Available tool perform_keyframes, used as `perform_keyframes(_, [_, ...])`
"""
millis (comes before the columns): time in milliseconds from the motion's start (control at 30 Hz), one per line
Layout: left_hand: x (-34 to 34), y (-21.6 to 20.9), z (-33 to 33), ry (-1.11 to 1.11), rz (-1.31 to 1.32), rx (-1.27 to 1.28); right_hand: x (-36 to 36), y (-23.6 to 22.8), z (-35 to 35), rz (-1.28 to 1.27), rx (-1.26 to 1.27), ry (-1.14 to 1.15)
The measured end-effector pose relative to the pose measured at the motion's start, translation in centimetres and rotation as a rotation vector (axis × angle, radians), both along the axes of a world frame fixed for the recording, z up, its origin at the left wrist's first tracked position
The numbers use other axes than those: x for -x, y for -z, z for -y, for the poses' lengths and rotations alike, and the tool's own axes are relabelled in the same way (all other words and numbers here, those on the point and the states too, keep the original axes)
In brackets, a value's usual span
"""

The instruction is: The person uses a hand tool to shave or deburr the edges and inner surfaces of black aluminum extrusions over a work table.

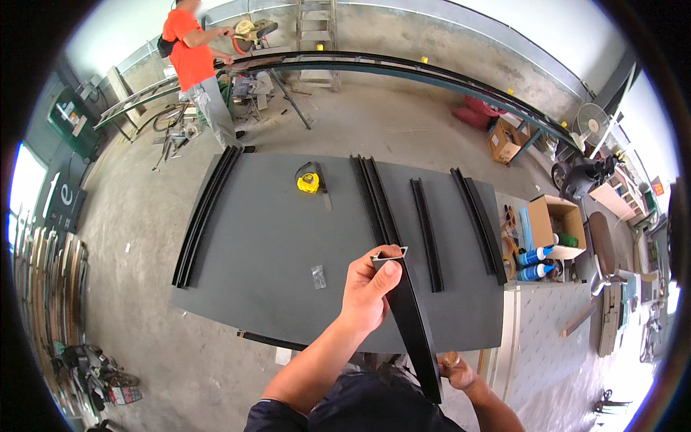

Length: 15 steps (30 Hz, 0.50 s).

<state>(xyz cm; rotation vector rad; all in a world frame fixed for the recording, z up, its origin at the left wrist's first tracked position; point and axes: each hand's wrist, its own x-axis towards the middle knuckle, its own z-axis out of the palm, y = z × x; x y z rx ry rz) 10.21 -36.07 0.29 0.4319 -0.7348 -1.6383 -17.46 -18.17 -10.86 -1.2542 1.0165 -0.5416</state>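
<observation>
My left hand (368, 291) is closed around the upper end of a black metal profile (412, 317), thumb on its face. The profile slants down toward my body, its hollow cut end facing up. Beside its lower end, my right hand (461, 376) grips a tool with a round wooden end (451, 358); the rest of that tool is hidden. On the grey-topped table (266, 237) lie more black profiles (207, 216), a shorter profile (427, 234) and a pair at the right (479, 225). A yellow tape measure (308, 183) and a small clear bag (318, 277) lie there too.
Beyond the table a person in an orange shirt (188, 43) stands at a saw (248, 36). A long rack (403, 68) bears black lengths along the wall. Right of the table are blue-and-white bottles (534, 272) and a cardboard box (558, 223). Long strips (54, 288) lean at left.
</observation>
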Motion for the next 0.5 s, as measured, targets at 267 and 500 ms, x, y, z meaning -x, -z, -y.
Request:
perform_keyframes(267, [-0.2,-4.5,-0.9,-0.12,-0.075,0.031,-5.1,-4.5,1.0,-0.014,0.013,0.136])
perform_keyframes(500, [-1.1,-5.1,-2.4,0.052,-0.099,0.133,-5.4,-4.0,0.9,0.067,-0.087,0.211])
